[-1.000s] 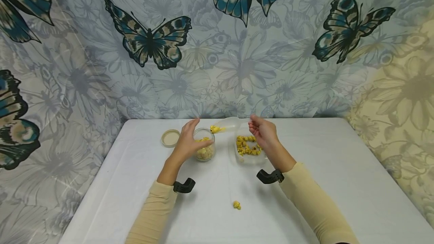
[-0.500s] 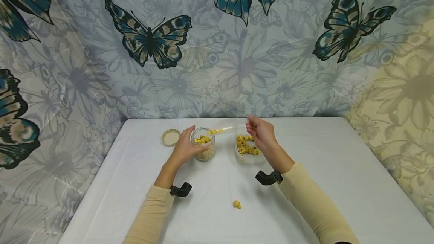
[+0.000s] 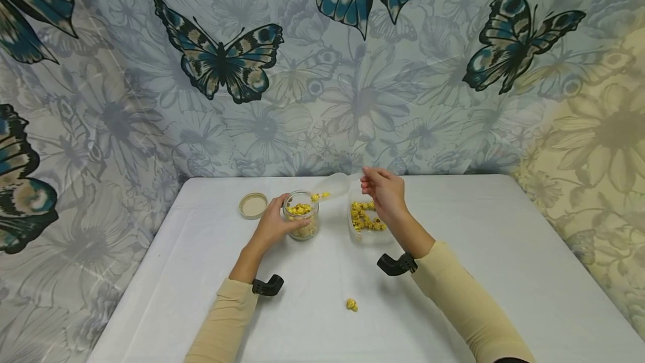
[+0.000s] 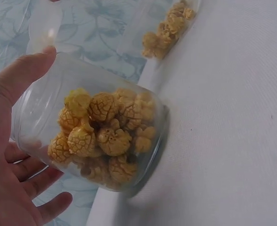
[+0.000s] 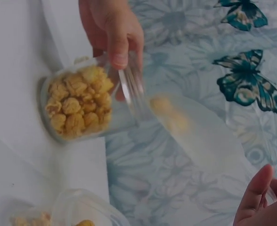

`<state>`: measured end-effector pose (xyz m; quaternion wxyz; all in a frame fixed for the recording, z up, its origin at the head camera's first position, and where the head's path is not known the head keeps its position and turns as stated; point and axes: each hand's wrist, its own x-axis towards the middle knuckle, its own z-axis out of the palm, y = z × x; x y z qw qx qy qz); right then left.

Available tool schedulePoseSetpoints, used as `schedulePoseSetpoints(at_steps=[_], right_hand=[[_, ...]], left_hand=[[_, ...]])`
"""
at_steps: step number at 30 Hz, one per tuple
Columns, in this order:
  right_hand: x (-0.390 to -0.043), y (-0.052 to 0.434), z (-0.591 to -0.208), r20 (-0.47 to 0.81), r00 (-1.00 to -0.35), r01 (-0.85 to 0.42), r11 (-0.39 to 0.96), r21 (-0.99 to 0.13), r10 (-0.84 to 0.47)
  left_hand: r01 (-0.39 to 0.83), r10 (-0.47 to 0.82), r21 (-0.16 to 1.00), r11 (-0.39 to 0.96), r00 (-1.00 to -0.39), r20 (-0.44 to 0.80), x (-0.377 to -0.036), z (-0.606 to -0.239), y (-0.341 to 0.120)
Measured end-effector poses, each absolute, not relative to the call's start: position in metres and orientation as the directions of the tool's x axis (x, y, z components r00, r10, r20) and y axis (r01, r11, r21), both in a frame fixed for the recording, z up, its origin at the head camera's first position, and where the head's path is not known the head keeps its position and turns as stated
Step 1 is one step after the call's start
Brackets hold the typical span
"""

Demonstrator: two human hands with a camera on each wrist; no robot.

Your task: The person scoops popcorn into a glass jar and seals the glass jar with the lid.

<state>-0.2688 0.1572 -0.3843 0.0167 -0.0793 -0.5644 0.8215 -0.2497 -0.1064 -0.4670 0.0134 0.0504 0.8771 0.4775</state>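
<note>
My left hand (image 3: 272,226) holds a clear glass jar (image 4: 49,103) by its upper side, thumb on the near side and fingers behind. Yellow popcorn (image 4: 103,125) fills much of the jar, which stands on the table. In my right hand (image 3: 385,192) is the handle of a translucent plastic scoop (image 5: 211,136), pinched between thumb and fingers. The scoop slants down to the jar's mouth, a few popcorn pieces (image 5: 169,113) at its tip. Below the right hand sits a clear plastic container (image 3: 355,234) with more popcorn.
A round lid (image 3: 253,206) lies left of the jar. One loose popcorn piece (image 3: 351,305) is on the white table (image 3: 312,329) near the front. Behind the table hangs a butterfly-patterned cloth (image 3: 322,122).
My left hand has drawn lower and closer around the jar. The right hand has shifted slightly left with the scoop; fewer popcorn pieces lie on it and more show in the jar.
</note>
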Motion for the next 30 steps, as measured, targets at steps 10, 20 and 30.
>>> schedulePoseSetpoints(at_steps=[10, 20, 30], right_hand=[[-0.269, 0.149, -0.376, -0.019, -0.989, -0.024, -0.291, -0.956, 0.144], [-0.274, 0.157, -0.380, -0.054, -0.988, 0.008, -0.304, -0.953, 0.144], [-0.272, 0.160, -0.381, -0.094, -0.987, 0.053, -0.293, -0.955, 0.129]], left_hand=[[0.084, 0.095, 0.840, 0.536, -0.995, 0.038, -0.248, -0.468, -0.104], [0.114, 0.115, 0.851, 0.512, -0.991, 0.063, -0.249, -0.470, -0.104], [0.114, 0.115, 0.861, 0.496, -0.991, 0.065, -0.249, -0.472, -0.105]])
